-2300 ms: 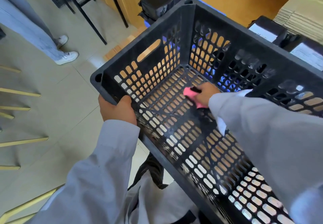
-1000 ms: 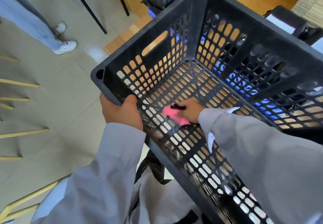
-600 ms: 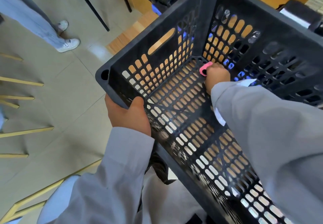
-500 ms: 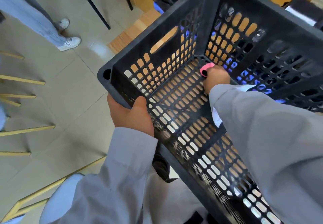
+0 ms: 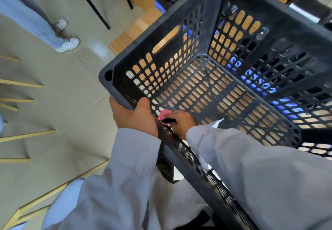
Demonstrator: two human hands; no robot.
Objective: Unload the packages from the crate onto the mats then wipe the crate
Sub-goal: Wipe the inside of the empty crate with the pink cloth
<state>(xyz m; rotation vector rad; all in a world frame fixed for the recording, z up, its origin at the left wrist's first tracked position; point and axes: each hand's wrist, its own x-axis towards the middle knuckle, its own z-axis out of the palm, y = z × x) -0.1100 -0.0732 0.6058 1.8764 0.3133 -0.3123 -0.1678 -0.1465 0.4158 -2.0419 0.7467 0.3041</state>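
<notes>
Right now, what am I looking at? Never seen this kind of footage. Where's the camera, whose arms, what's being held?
There is no robot here. The camera sits on a person's head and looks forward and down, so the two grey sleeves are that person's own arms. The left hand grips the near rim of a black perforated crate, which is tilted toward the camera. No packages show inside it. The right hand reaches inside and holds a pink cloth against the near corner, close to the left hand: this is the wiping step. Beyond the crate is a tiled floor, with another person's legs and white shoes at upper left.
</notes>
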